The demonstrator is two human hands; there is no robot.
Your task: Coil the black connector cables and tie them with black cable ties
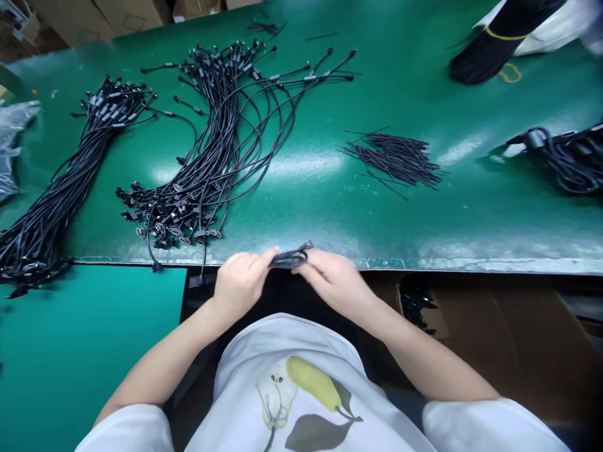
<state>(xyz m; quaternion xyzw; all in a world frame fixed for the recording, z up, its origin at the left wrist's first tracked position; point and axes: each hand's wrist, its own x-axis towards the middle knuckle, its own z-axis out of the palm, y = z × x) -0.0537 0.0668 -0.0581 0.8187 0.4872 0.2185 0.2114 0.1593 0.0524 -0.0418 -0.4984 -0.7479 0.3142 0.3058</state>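
Between my two hands, at the table's front edge, is a small coiled black cable [288, 257]. My left hand [241, 279] pinches its left end with thumb and fingers. At the coil's right end my right hand [332, 276] is closed on it. A large pile of black cables [221, 132] with connectors at both ends lies beyond my left hand. Thin black ties [396, 158] lie in a loose heap on the green table [320, 207], farther off to the right.
Another cable bundle [80, 169] lies at the left. Coiled cables [572, 160] sit at the right edge, below a banded black bundle [494, 47]. Cardboard boxes [127, 16] stand behind the table, and an open carton [509, 339] is under its front right.
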